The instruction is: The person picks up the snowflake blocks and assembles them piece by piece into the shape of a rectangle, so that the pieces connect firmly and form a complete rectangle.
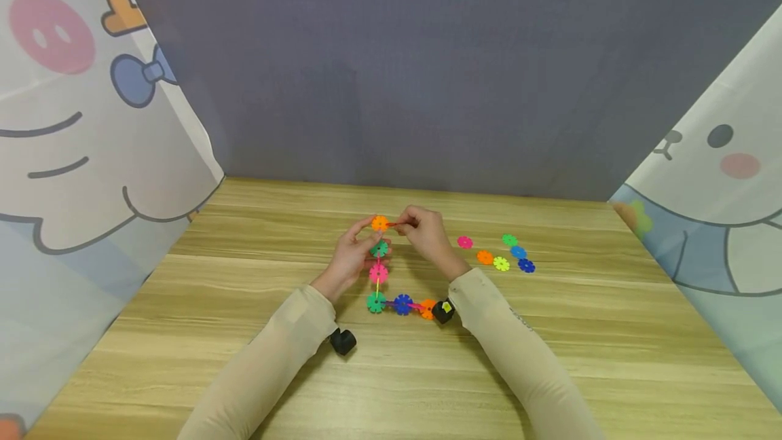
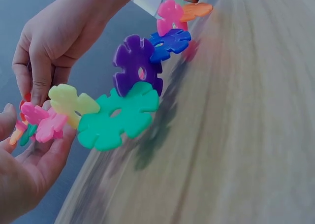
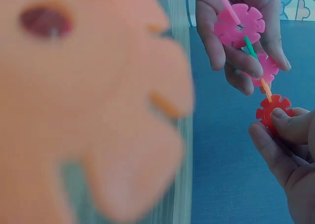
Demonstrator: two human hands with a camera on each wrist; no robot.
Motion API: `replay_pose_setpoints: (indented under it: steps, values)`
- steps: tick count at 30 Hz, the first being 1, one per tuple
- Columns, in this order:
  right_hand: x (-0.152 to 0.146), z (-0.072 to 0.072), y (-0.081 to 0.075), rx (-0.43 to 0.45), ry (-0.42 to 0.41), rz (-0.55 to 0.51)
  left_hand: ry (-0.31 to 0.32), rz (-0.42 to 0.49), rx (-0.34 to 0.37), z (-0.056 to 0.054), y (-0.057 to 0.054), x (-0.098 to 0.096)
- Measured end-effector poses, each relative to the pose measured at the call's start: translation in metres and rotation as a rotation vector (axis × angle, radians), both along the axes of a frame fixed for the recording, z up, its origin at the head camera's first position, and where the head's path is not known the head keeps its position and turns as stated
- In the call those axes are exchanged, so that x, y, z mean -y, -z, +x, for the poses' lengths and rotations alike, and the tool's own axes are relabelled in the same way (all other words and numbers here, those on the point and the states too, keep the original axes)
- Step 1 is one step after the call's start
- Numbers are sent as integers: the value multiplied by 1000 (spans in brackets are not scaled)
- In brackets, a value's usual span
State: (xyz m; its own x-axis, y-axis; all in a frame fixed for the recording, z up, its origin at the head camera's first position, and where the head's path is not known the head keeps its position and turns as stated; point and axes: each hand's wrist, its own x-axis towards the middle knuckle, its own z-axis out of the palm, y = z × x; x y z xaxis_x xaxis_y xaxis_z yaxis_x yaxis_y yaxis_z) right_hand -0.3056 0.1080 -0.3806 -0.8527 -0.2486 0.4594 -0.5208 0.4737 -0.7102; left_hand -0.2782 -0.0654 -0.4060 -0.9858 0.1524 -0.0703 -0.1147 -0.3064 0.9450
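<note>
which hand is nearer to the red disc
Right. The right hand pinches the red disc itself, while the left hand is off to its left, holding the chain near the orange disc next to it.

The notched discs (image 2: 101, 128) looked like smooth, faintly glossy plastic. The table (image 1: 611, 331) showed wood grain, and the grey backdrop (image 1: 391, 73) seemed matt cloth.

Room to pass lies left of the left grip (image 1: 348, 257), over the tabletop (image 1: 256, 243); the disc chain (image 1: 378, 274) blocks the gap to the right grip (image 1: 429, 233).
</note>
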Motion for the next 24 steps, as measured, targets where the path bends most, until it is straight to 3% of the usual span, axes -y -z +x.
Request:
replay_pose_setpoints:
  steps: [10,20,24]
  values:
    - [2,2,3,-70,-7,10,-15,-5,13,-3,1,-1]
    - [2,0,-1,-105,-23,-11,12,-26,-10,-3,-7,-1]
    - [-1,-1,-3,-75,-46,1,28,-43,-10,-3,-6,0]
